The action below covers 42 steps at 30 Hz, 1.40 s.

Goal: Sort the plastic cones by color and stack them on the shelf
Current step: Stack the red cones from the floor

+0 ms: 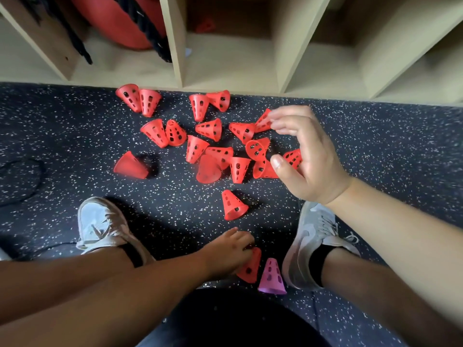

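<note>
Speckled black floor below the wooden shelf carries roughly eighteen loose red cones at twelve o'clock. At six, the left hand grips one more red cone, with one purple cone just beside it. Over the heap the right hand hovers, fingers apart and holding nothing.

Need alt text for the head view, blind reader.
A person's left hand grips one red perforated plastic cone beside a purple perforated plastic cone, while the right hand hovers over scattered red cones on speckled black floor below wooden shelf cubbies.
</note>
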### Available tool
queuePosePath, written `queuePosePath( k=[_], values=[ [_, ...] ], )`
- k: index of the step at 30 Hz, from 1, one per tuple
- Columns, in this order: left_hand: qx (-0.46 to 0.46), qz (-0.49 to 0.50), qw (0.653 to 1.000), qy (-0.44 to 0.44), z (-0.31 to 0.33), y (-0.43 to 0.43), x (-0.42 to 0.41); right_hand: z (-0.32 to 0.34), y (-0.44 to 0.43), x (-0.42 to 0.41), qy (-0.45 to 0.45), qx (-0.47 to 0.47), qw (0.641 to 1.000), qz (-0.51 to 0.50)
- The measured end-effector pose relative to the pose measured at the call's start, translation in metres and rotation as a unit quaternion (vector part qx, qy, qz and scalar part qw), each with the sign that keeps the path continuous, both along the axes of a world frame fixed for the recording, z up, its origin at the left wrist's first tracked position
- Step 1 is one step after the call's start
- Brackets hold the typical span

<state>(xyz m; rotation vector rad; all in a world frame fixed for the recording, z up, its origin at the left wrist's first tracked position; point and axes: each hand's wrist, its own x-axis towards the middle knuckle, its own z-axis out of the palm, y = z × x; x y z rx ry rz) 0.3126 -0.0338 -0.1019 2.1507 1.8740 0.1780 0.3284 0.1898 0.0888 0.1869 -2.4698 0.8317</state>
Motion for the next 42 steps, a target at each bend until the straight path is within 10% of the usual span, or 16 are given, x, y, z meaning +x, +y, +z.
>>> queuePosePath(
  k=[6,16,22,30,36,42],
  values=[
    [0.127,0.207,0.965,-0.103,0.007,0.007,-0.039,-0.035,0.007,0.001,-0.030,0.016,0.999,-0.005],
    [0.036,0.457,0.866,-0.199,-0.002,0.024,-0.080,-0.056,0.009,-0.004,-0.082,-0.012,0.996,-0.014],
    [0.110,0.528,0.809,-0.235,0.013,0.035,-0.101,-0.075,0.015,-0.018,-0.112,-0.014,0.993,-0.027],
    [0.235,0.551,0.747,-0.288,0.040,0.041,-0.127,-0.106,-0.007,-0.056,-0.370,0.027,0.928,0.031],
    [0.227,0.597,0.695,-0.330,0.044,0.035,-0.144,-0.123,-0.019,-0.066,-0.340,-0.055,0.935,-0.084],
    [0.124,0.427,0.817,-0.368,0.020,0.019,-0.154,-0.127,-0.019,-0.076,-0.299,-0.147,0.933,-0.133]
  ],
)
